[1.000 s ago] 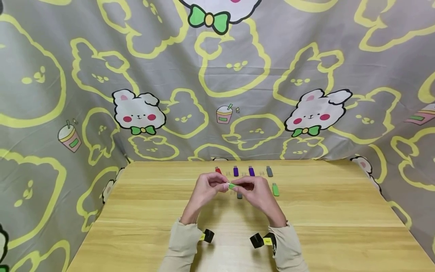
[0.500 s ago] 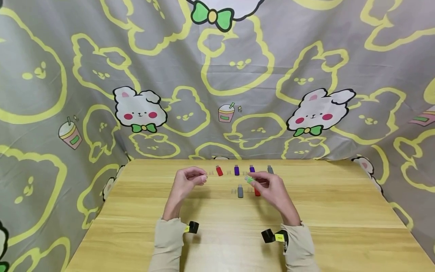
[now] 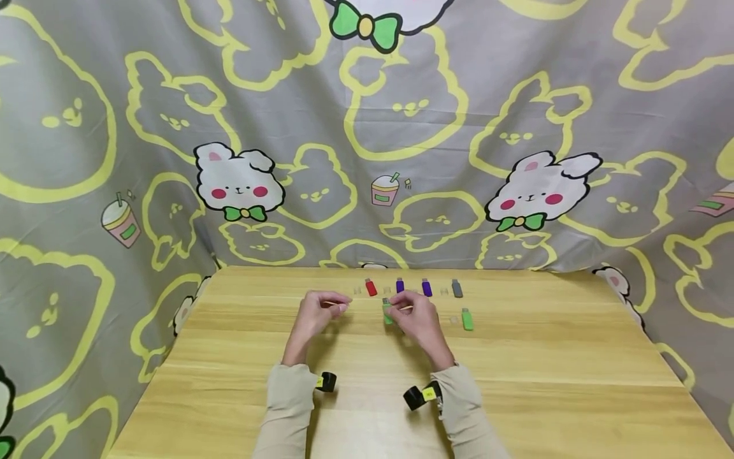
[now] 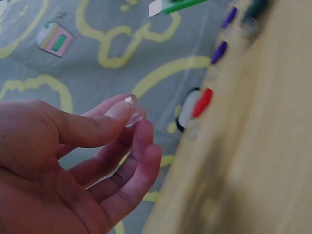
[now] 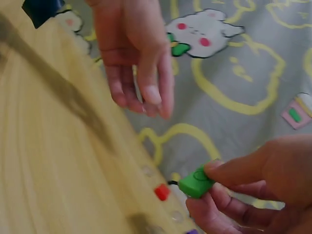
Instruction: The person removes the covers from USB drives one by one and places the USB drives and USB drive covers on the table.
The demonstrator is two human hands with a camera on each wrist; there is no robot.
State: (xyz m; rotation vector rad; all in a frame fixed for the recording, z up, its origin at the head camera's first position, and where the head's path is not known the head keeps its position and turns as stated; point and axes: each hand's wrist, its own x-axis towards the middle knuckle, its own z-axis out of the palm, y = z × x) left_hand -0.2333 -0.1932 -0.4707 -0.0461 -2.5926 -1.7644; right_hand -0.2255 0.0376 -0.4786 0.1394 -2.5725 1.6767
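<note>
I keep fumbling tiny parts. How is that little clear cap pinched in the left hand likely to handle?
The clear cap sits between just the thumb and fingertip of the left hand, so it is probably very light. Its glossy, see-through surface suggests hard, stiff plastic that may slip. Being so small and transparent, it would likely be hard to spot if dropped.

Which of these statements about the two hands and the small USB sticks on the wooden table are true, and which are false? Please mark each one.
1. The right hand pinches a green USB stick. True.
2. The left hand holds a red stick. False: it pinches a small clear cap between thumb and fingertips.
3. A second green stick lies on the table, right of the right hand. True.
4. The two hands touch each other. False: there is a gap between them.
5. A red stick lies in the far row. True.
</note>
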